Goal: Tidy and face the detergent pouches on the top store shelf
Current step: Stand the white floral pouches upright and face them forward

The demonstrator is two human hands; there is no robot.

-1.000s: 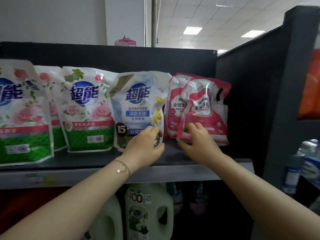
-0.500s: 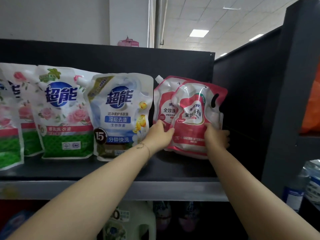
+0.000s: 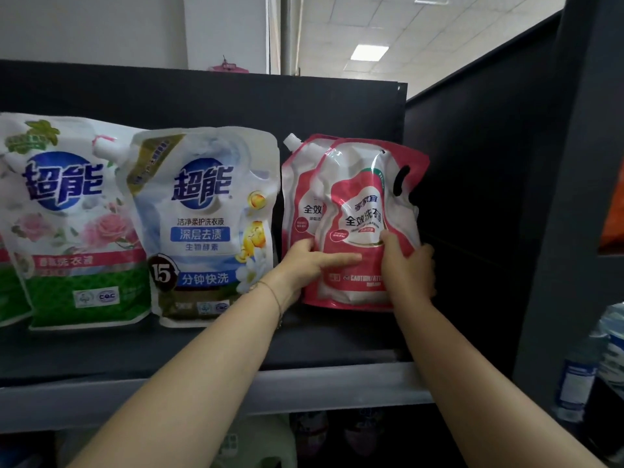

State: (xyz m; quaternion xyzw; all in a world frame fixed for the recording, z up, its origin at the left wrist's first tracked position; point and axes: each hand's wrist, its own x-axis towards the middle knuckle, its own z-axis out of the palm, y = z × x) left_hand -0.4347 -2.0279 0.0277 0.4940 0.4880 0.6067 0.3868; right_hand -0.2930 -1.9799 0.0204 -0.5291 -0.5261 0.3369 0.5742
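Note:
A red and white detergent pouch (image 3: 363, 211) stands at the right end of the top shelf (image 3: 236, 386), tilted a little. My left hand (image 3: 305, 265) grips its lower left edge, thumb across the front. My right hand (image 3: 410, 268) grips its lower right edge, thumb on the front. A second red pouch (image 3: 300, 201) with a white spout stands right behind it, partly hidden. To the left stand a white and blue pouch (image 3: 209, 224) and a white, pink and green rose pouch (image 3: 71, 228), both facing forward.
A black back panel (image 3: 202, 99) and a dark side wall (image 3: 472, 197) close the shelf at the rear and right. Jugs show dimly on the shelf below (image 3: 256, 440). Bottles (image 3: 594, 363) stand on a neighbouring rack at the far right.
Both hands moved from the pouch bottoms onto the front red pouch and now hold its two lower edges. The view has come closer and shifted right.

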